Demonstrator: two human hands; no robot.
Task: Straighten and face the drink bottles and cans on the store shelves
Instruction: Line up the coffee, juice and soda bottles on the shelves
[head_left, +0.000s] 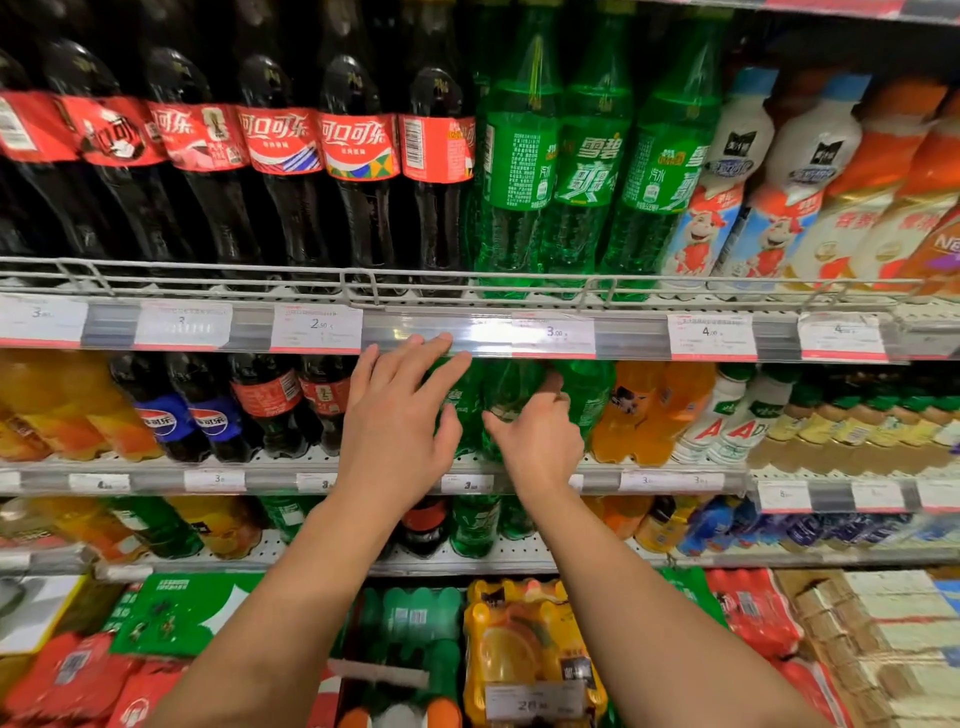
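A person reaches both bare arms toward the second shelf (670, 480) of a store drink display. The left hand (400, 415) has its fingers spread and nearly straight, their tips up by the price strip of the shelf above, in front of a row of green soda bottles (587, 395) — it grips nothing. The right hand (540, 441) curls around the side of one green bottle (506, 397) in the middle of that row, thumb toward the left hand, fingers wrapped behind it.

On the same shelf, dark cola bottles (270, 405) stand toward the left edge and orange soda bottles (649, 410) just right of the green ones. The top shelf (467, 288) carries tall cola bottles with red labels (358, 150) on its left half, tall green bottles (587, 156) at its middle, and white milk-drink bottles (727, 182) toward its right edge — behind a wire rail. Below, shrink-wrapped multipacks (524, 654) sit at the bottom.
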